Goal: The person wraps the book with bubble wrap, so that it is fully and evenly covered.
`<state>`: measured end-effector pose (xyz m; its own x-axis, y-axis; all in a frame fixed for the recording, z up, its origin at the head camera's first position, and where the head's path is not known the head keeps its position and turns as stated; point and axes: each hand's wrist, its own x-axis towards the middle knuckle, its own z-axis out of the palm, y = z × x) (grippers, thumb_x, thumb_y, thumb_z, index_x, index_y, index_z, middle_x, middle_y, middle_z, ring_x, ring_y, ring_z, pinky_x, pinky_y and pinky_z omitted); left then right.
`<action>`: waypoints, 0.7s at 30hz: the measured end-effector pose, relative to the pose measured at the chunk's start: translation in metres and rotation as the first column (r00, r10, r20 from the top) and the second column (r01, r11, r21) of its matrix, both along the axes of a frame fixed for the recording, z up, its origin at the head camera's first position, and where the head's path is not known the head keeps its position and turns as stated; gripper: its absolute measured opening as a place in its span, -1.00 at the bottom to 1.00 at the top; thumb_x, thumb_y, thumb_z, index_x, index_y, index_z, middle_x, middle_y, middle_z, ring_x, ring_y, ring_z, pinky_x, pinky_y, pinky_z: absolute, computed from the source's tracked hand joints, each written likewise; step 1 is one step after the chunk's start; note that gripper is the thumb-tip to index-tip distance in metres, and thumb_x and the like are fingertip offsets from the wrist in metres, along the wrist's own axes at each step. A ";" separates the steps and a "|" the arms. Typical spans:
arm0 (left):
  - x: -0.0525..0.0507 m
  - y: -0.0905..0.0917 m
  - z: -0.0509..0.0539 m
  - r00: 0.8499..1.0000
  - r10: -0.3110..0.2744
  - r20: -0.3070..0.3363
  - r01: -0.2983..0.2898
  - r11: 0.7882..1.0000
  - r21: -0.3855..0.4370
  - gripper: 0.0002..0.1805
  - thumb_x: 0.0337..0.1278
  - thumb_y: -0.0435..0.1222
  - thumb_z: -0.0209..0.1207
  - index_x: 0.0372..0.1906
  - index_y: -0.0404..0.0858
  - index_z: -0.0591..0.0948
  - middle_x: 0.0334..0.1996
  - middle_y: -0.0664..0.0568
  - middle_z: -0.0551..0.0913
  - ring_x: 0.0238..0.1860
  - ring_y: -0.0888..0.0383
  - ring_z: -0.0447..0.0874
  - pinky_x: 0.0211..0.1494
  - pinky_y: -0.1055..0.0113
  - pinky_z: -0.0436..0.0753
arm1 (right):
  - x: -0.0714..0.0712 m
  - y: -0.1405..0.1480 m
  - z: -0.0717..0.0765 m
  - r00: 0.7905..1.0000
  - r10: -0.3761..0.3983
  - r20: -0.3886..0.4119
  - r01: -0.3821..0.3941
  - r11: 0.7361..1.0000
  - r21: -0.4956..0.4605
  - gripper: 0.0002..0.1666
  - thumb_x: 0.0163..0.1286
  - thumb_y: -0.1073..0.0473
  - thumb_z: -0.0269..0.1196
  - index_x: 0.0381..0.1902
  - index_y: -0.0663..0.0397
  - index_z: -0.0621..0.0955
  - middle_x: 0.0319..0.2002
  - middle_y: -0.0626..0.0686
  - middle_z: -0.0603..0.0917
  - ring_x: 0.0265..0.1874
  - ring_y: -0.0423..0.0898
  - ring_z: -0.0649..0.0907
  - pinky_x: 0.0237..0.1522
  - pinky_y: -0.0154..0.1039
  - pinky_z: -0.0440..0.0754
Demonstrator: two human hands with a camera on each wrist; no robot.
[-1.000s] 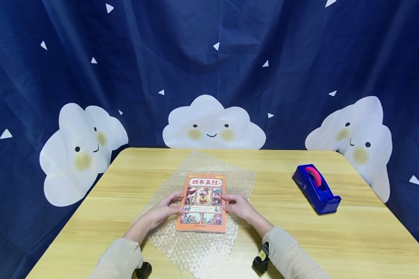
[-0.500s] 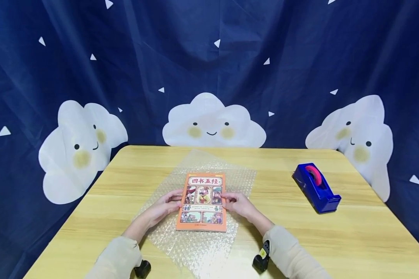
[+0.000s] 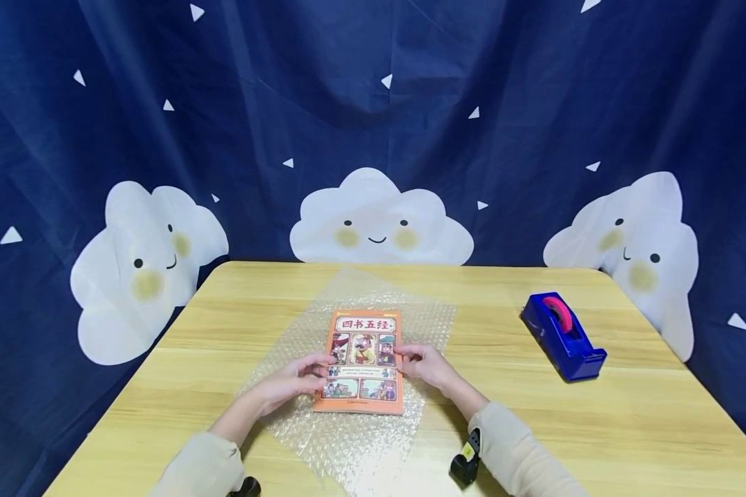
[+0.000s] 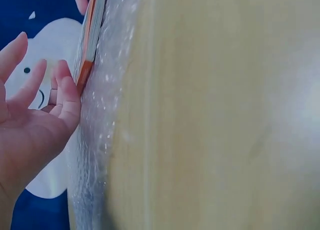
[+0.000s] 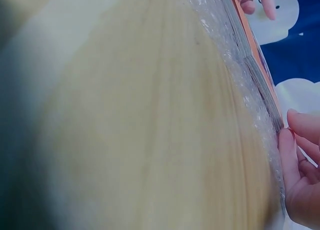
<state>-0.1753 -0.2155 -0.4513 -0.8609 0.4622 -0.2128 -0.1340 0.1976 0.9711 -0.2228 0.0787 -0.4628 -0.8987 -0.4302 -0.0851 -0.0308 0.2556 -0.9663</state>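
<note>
- Orange-covered book [image 3: 363, 362], lower middle of the head frame, flat upon bubble wrap [image 3: 342, 442].
- Right hand [image 3: 427, 366]: its grip pinches the book's right edge.
- Left hand [image 3: 291, 383]: its grip is loose and wide, fingers at the left edge.
- Blue dispenser [image 3: 556, 348] (pink tape roll [image 3: 562, 316] inside), right of frame, on the desk [image 3: 640, 428].
- Navy curtain [image 3: 336, 103], top.

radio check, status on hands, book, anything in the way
Left hand loose at left edge of book. Right hand pinches right edge. Book on bubble wrap. Tape dispenser off right, likely not in the way.
</note>
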 end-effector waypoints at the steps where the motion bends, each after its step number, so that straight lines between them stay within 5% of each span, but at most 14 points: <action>1: 0.003 0.001 0.001 1.000 -0.004 -0.007 0.004 1.000 -0.015 -0.41 0.07 -0.35 0.13 0.24 -0.40 0.27 -0.08 -0.12 0.40 -0.10 0.10 0.37 -0.05 0.29 0.46 | 0.000 0.000 0.000 1.000 0.002 0.004 -0.002 1.000 -0.003 -0.50 0.15 0.37 0.21 0.08 0.43 0.46 -0.48 -0.03 0.51 -0.53 -0.24 0.44 -0.50 -0.46 0.44; 12: 0.032 0.011 0.007 0.976 -0.101 -0.192 0.071 0.985 -0.155 -0.35 -0.08 -0.36 0.24 0.21 -0.39 0.34 0.04 -0.22 0.38 -0.01 -0.01 0.34 0.03 0.24 0.44 | -0.001 -0.002 -0.004 0.999 -0.023 0.023 0.023 1.000 0.015 -0.52 0.15 0.35 0.23 0.07 0.38 0.49 -0.50 -0.07 0.48 -0.53 -0.23 0.43 -0.51 -0.46 0.42; 17: 0.028 0.009 0.005 0.974 -0.075 -0.213 0.036 0.983 -0.179 -0.35 -0.06 -0.32 0.24 0.21 -0.41 0.34 0.04 -0.21 0.42 -0.03 0.02 0.36 0.02 0.23 0.41 | -0.001 -0.002 -0.003 0.999 -0.036 0.011 0.036 0.999 0.024 -0.53 0.13 0.36 0.22 0.06 0.35 0.51 -0.49 -0.05 0.48 -0.53 -0.21 0.42 -0.51 -0.45 0.41; 21: 0.019 0.005 0.001 0.987 -0.029 -0.155 0.006 0.989 -0.149 -0.34 -0.09 -0.41 0.18 0.21 -0.51 0.30 -0.11 -0.14 0.44 -0.20 0.13 0.37 -0.15 0.42 0.46 | 0.002 -0.001 -0.002 0.999 -0.003 -0.054 0.006 0.999 0.043 -0.51 0.12 0.36 0.24 0.05 0.39 0.50 -0.47 -0.02 0.49 -0.50 -0.21 0.43 -0.50 -0.46 0.40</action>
